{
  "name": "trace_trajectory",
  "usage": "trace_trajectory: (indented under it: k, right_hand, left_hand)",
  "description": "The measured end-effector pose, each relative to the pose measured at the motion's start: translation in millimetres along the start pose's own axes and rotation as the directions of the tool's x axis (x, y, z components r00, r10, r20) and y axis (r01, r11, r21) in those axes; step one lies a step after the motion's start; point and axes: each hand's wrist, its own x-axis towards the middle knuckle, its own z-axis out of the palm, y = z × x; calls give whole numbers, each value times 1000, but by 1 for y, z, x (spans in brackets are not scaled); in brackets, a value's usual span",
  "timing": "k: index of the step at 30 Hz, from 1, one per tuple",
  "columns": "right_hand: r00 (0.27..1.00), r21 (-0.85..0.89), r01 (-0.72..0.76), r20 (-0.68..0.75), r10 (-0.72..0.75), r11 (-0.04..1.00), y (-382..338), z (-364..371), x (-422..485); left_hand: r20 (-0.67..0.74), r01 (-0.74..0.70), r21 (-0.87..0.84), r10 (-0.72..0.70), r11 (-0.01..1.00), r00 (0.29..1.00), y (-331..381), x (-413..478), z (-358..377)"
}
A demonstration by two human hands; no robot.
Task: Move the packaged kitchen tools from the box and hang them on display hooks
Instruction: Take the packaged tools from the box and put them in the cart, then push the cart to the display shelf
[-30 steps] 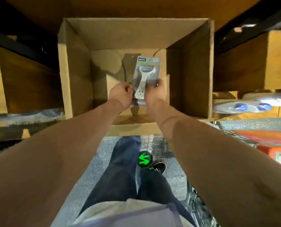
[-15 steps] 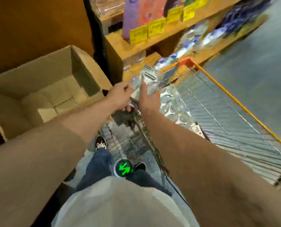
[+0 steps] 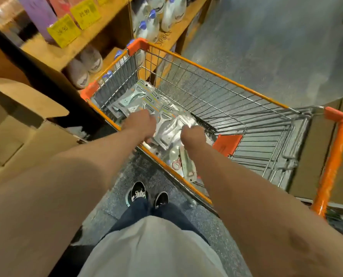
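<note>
The wire cart (image 3: 216,75) with its orange rim fills the frame from the middle out to 3 o'clock. An open cardboard box (image 3: 16,120) stands at 9 o'clock of it, on the floor. A wooden shelf (image 3: 106,27) runs across 11 o'clock, carrying yellow price tags (image 3: 63,31) and blue-capped bottles (image 3: 150,27).

A loose pile of packs (image 3: 167,129), glossy and blurred, lies in the cart's bed along its 9 o'clock side. Both grips reach down into the cart onto that pile. The left grip (image 3: 140,121) and the right grip (image 3: 193,133) are near each other, with the top pack between them, at 3 o'clock of the left and 9 o'clock of the right. Both show only their backs with fingers curled under, so I cannot tell whether either holds a pack.
</note>
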Motion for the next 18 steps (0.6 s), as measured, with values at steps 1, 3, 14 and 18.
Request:
trace_trajectory:
  k: [1,3,14,18]
  right_hand:
    - [998,-39,56,-3,-56,998,7,-10,-4]
    - [991,-108,134,14,-133,985,10,-28,-14]
    - [833,-206,554,137,-537,807,61,-182,-62]
    - [774,-265,633,178,-608,728,92,-272,-77]
  left_hand:
    - [28,-15,-30,16,999,999,7,-9,-2]
    - [67,-51,-80,57,995,996,28,-25,-8]
    - [-138,-221,48,226,974,964,156,-152,48]
    - [-184,-165,16,165,986,969,202,-213,92]
